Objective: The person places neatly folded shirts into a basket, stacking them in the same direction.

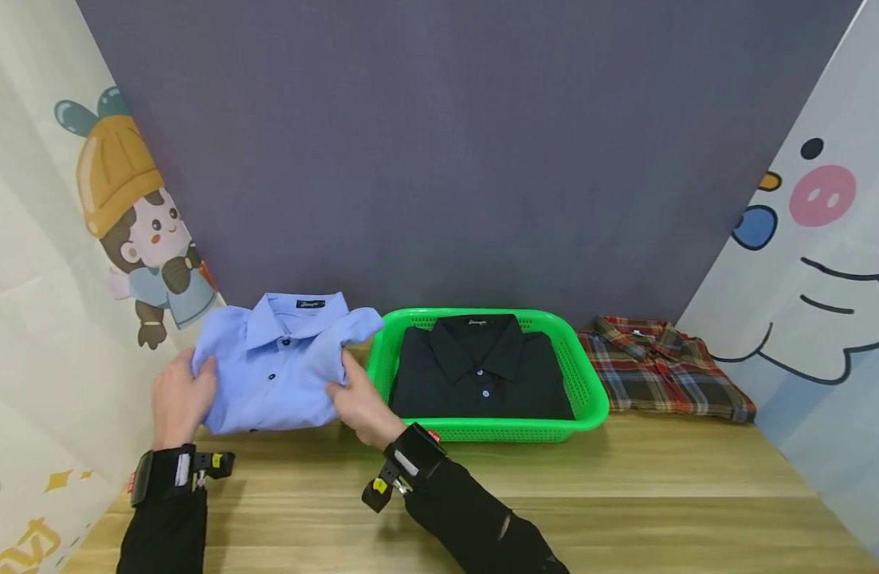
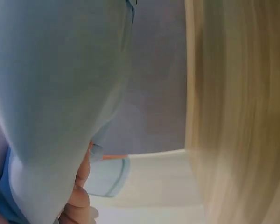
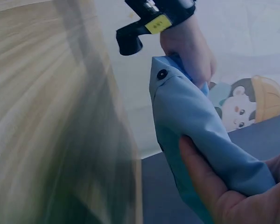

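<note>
A folded light blue shirt (image 1: 281,375) with dark buttons and a black collar label is held up above the table's left side. My left hand (image 1: 182,397) grips its left edge, thumb in front; in the left wrist view the fingers (image 2: 79,198) curl behind the cloth. On the opposite edge, my right hand (image 1: 363,399) pinches the shirt, its thumb laid over the fabric in the right wrist view. Just right of that hand is a green plastic basket (image 1: 588,399), where a folded black shirt (image 1: 475,375) lies collar to the back.
A folded plaid shirt (image 1: 661,371) in red and brown lies on the wooden table (image 1: 625,494), right of the basket. Behind stands a grey panel (image 1: 439,159). Printed cartoon panels (image 1: 37,279) flank both sides.
</note>
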{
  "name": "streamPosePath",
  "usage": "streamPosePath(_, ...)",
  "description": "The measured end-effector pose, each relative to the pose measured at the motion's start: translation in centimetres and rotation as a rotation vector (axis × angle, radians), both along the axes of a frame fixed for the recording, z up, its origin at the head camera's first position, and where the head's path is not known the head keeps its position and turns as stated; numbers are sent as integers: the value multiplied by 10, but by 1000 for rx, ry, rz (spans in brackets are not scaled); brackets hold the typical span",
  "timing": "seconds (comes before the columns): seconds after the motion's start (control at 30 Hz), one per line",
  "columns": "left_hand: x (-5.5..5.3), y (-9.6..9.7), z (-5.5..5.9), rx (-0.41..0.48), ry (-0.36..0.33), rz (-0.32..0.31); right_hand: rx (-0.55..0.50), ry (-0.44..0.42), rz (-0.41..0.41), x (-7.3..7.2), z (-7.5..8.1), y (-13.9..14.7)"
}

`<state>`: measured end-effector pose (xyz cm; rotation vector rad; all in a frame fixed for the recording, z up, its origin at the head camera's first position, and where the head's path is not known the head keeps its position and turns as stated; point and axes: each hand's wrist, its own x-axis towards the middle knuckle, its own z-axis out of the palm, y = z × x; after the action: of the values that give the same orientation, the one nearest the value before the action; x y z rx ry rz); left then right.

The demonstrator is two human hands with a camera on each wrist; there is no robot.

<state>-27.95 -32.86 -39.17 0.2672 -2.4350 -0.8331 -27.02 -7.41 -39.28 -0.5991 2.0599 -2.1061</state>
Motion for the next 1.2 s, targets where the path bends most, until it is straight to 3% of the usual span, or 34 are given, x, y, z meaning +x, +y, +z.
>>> streamPosePath(0.33, -1, 23, 10, 23, 78, -39, 4, 7, 32, -4, 8, 32)
streamPosePath(0.57, -4, 37, 11, -103, 235, -183, -29, -6, 45, -4, 8, 60)
streamPosePath(0.87, -5, 52, 13, -120, 289, -297, -46, 16, 37, 1, 6, 84)
streamPosePath(1.2, -9, 65, 9, -137, 386, -334, -31, -19, 33, -1, 11, 107)
